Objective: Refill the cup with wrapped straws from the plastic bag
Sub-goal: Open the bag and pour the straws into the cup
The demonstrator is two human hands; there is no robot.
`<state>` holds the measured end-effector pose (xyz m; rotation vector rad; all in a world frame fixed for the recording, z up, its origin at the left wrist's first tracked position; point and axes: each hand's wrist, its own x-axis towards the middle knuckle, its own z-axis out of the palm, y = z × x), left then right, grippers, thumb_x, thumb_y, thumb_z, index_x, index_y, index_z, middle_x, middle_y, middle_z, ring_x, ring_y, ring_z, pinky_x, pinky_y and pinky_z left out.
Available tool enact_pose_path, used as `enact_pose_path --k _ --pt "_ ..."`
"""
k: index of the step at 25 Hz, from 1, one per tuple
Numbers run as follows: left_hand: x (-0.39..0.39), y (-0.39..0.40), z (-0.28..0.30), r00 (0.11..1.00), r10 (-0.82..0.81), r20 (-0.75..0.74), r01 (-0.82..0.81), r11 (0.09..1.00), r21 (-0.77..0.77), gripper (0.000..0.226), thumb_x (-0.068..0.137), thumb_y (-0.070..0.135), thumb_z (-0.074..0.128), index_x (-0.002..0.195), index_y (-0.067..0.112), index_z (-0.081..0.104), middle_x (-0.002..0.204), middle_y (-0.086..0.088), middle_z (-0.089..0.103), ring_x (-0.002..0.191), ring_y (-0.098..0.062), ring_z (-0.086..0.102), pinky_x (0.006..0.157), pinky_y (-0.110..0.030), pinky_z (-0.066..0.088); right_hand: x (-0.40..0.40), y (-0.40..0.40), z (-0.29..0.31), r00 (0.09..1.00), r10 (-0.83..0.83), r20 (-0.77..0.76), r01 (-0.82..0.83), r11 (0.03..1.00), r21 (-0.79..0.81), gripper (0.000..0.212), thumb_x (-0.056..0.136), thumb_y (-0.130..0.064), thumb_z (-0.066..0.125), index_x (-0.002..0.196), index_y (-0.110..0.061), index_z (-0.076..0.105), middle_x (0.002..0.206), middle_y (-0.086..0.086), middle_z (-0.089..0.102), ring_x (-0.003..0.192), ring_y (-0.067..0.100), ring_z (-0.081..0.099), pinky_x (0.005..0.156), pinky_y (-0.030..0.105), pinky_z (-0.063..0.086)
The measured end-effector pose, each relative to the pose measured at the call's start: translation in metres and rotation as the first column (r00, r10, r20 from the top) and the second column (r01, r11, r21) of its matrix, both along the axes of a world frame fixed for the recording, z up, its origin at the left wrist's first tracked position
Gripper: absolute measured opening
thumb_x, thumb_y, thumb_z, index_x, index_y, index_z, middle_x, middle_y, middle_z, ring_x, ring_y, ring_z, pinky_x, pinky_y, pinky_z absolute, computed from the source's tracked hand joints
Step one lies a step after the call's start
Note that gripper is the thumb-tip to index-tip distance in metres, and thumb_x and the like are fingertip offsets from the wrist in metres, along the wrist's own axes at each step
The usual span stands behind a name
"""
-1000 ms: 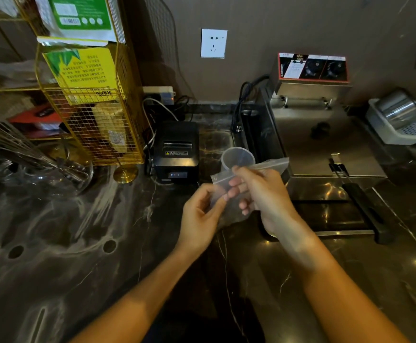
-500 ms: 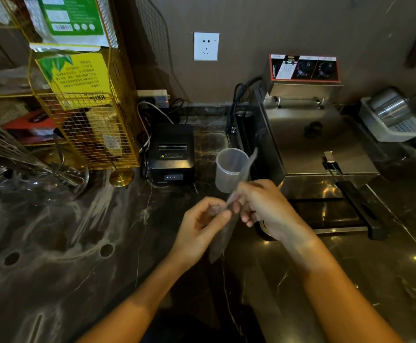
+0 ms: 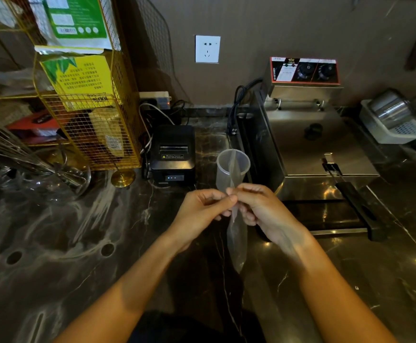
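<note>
Bag [image 3: 236,241] hangs at frame centre, pinched by both hands just above the dark marble counter [image 3: 83,231]. Left hand [image 3: 202,209] thumb & forefinger are pressed together on the bag's upper edge; right hand [image 3: 259,206] fingers are closed on the same edge from the other side, so the two sets of fingertips nearly meet. Bag's long axis runs near vertical: top flap pokes up past the fingers, body droops down toward the bottom of the frame. It looks thin & nearly flat; can't tell if any wrapped straws are inside.

Cup [image 3: 233,169], clear plastic, stands upright just above the hands in frame, beside the black receipt printer [image 3: 172,154] on its left & the steel fryer [image 3: 308,134] on its right. Looks empty, tho the bag flap overlaps its mouth in this view.

Key relation: cup sits straight beyond the fingertips, about equally near both hands. Probably the bag mouth needs opening first, w/ the two pinches pulling apart, then contents go up & forward into the cup. Refill seems not yet begun.
</note>
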<state>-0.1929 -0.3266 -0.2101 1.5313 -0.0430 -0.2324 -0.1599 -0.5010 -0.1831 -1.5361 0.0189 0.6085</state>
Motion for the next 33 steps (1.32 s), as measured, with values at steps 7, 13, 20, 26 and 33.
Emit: enact_pose_path --k 7,13,20,26,33 --pt "0.003 0.012 0.001 0.995 0.01 -0.101 -0.017 0.998 -0.066 0.012 0.094 0.01 0.068 0.099 0.007 0.079 0.092 -0.01 0.078 0.085 -0.015 0.071 0.08 -0.029 0.054 -0.008 -0.001 -0.014 0.996 0.05 -0.074 -0.036 0.982 0.185 0.025 0.103 -0.028 0.06 0.083 -0.014 0.067 0.067 0.001 0.05 0.055 0.011 0.044 0.051 0.022 0.036" --pt "0.003 0.009 0.004 0.996 0.079 -0.035 -0.077 0.996 0.038 0.014 0.095 0.005 0.065 0.09 0.007 0.078 0.078 -0.003 0.075 0.072 -0.008 0.068 0.069 -0.022 0.055 -0.013 0.005 -0.013 1.0 0.013 0.028 -0.016 0.992 0.122 0.023 0.101 -0.016 0.059 0.081 -0.014 0.069 0.066 0.002 0.054 0.055 0.014 0.052 0.052 0.027 0.044" --pt "-0.003 0.001 0.004 0.993 0.116 -0.012 -0.116 0.993 0.013 0.014 0.096 0.005 0.064 0.091 0.005 0.077 0.076 0.0 0.075 0.071 -0.005 0.068 0.068 -0.019 0.054 -0.014 0.005 -0.021 1.0 -0.025 0.007 0.023 0.983 0.18 0.033 0.1 -0.014 0.053 0.071 -0.017 0.067 0.064 0.003 0.052 0.055 0.014 0.05 0.051 0.026 0.043" --pt "-0.004 -0.006 -0.001 0.987 0.086 -0.137 -0.107 0.983 -0.15 0.018 0.097 0.008 0.062 0.098 -0.004 0.074 0.08 -0.008 0.073 0.074 -0.011 0.068 0.074 -0.026 0.053 -0.019 0.01 -0.033 0.99 -0.104 -0.092 0.129 0.934 0.333 0.018 0.09 -0.023 0.057 0.076 -0.014 0.063 0.064 0.001 0.052 0.055 0.013 0.049 0.051 0.023 0.044" --pt "0.004 0.007 0.013 0.989 -0.058 -0.134 0.064 0.997 0.042 0.022 0.094 0.02 0.071 0.108 0.003 0.074 0.083 -0.001 0.074 0.077 -0.009 0.068 0.068 -0.021 0.052 -0.017 0.004 -0.024 0.992 -0.082 0.097 0.062 0.979 0.196 0.022 0.102 -0.014 0.056 0.087 -0.008 0.071 0.072 0.012 0.061 0.057 0.016 0.057 0.051 0.027 0.046"
